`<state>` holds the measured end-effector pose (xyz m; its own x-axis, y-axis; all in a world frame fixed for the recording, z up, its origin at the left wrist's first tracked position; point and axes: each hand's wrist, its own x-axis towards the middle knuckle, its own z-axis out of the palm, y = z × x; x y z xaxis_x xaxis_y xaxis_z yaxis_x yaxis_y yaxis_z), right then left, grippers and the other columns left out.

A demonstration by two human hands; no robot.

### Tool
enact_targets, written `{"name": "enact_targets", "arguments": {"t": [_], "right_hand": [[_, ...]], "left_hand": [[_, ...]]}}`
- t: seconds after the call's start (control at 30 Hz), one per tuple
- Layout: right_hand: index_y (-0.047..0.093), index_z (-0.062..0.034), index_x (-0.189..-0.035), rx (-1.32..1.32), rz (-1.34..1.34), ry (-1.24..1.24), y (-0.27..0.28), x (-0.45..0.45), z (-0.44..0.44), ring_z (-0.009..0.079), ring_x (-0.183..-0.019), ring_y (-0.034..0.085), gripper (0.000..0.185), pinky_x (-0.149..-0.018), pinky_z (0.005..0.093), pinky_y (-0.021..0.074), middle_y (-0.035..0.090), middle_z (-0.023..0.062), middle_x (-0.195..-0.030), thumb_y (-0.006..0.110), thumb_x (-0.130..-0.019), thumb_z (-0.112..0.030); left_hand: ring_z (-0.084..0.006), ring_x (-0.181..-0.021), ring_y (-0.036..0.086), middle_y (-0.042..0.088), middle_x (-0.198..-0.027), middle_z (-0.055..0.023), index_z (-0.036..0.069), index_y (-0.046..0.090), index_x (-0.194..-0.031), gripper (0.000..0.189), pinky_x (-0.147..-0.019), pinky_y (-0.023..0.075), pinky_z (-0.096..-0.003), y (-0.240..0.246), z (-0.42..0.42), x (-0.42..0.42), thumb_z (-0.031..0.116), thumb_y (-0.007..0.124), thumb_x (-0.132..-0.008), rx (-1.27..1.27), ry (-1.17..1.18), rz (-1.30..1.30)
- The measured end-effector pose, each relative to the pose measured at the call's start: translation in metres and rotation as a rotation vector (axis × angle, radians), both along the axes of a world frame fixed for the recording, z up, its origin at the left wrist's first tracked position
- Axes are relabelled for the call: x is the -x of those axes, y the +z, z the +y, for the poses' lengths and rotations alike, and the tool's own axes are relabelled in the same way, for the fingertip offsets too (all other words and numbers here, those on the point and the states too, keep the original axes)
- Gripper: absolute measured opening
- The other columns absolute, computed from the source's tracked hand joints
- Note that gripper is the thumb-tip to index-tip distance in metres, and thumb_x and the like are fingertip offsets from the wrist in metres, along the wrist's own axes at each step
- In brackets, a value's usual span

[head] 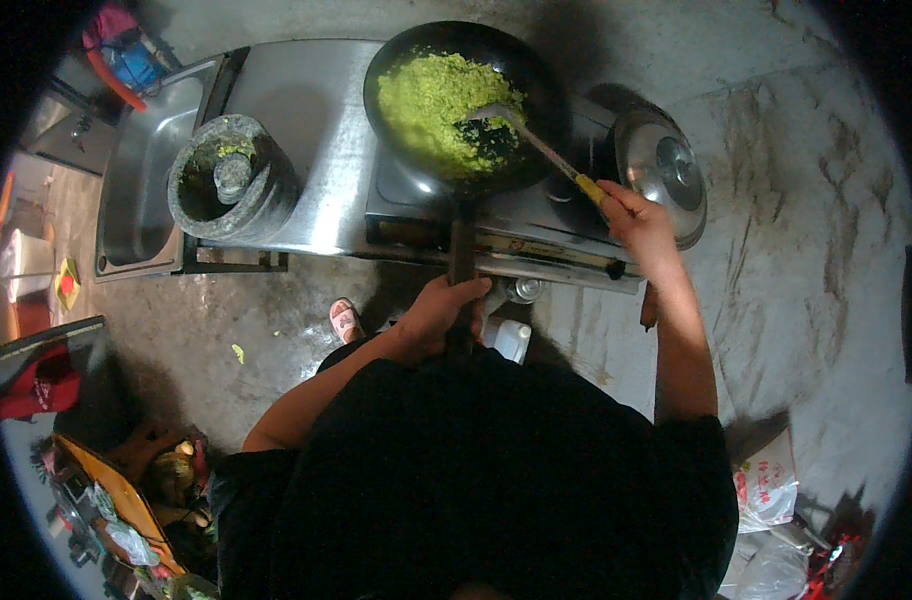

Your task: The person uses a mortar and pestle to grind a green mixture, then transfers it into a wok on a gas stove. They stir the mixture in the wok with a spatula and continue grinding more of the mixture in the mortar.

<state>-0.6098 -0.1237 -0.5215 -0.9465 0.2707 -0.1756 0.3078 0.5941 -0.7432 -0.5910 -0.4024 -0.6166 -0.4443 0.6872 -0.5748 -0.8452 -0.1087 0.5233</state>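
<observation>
My left hand (444, 311) is closed around the dark handle (462, 244) of a black wok (549, 97) on a gas stove (426, 217). Crumbly yellow-green food (433, 97) covers much of the wok's inside. In my right hand (639, 225) is the yellow grip of a metal wok spatula (546, 150), its blade resting in the food on the wok's right side. A domed metal lid (662, 165) with a round knob lies to the right of the wok, close to my right hand.
A stone mortar (276, 187) holding a pestle (233, 176) and green remnants stands on the steel counter (306, 82), left of the wok. Farther left is a steel sink (152, 172). A white plastic jug (510, 339) stands below the stove. Bags lie at the lower right.
</observation>
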Motion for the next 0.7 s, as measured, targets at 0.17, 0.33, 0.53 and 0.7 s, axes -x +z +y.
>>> {"name": "enact_targets", "arguments": {"t": [0.17, 0.33, 0.53, 0.7], "right_hand": [[0.060, -0.0056, -0.119, -0.183, 0.120, 0.054, -0.035, 0.007, -0.028, 0.0170, -0.064, 0.059, 0.032, -0.061, 0.0296, 0.0476, 0.067, 0.0134, -0.085, 0.058, -0.091, -0.022], [0.058, -0.0070, -0.122, -0.381, 0.075, 0.172, -0.011, 0.005, -0.036, 0.0175, -0.065, 0.053, 0.034, -0.063, 0.0298, 0.0446, 0.062, 0.0128, -0.081, 0.055, -0.092, -0.022], [0.057, -0.0064, -0.124, -0.399, -0.117, 0.216, 0.044, -0.017, -0.027, 0.0177, -0.071, 0.057, 0.034, -0.069, 0.0277, 0.0453, 0.066, 0.0145, -0.090, 0.053, -0.094, -0.023], [0.056, -0.0055, -0.123, -0.422, 0.010, 0.232, 0.011, 0.013, -0.035, 0.0169, -0.076, 0.059, 0.033, -0.071, 0.0271, 0.0457, 0.067, 0.0149, -0.094, 0.054, -0.093, -0.020]], "left_hand": [[-0.0178, -0.052, 0.052, 0.049, -0.063, -0.0049, 0.006, 0.049, -0.080, 0.018, -0.050, 0.0467, -0.0321, 0.001, 0.000, 0.003, 0.019, 0.059, -0.087, -0.056, -0.036, -0.008], [-0.0183, -0.052, 0.052, 0.051, -0.063, -0.0057, 0.006, 0.049, -0.080, 0.019, -0.052, 0.0466, -0.0321, -0.001, -0.005, 0.004, 0.020, 0.059, -0.087, -0.049, -0.015, 0.008], [-0.0181, -0.052, 0.052, 0.051, -0.063, -0.0061, 0.005, 0.050, -0.081, 0.018, -0.052, 0.0449, -0.0324, -0.001, -0.007, 0.005, 0.020, 0.059, -0.087, 0.002, -0.037, -0.032], [-0.0158, -0.051, 0.052, 0.052, -0.060, -0.0030, 0.009, 0.051, -0.074, 0.026, -0.047, 0.0409, -0.0304, -0.002, -0.007, 0.002, 0.029, 0.063, -0.086, -0.007, -0.016, -0.017]]}}
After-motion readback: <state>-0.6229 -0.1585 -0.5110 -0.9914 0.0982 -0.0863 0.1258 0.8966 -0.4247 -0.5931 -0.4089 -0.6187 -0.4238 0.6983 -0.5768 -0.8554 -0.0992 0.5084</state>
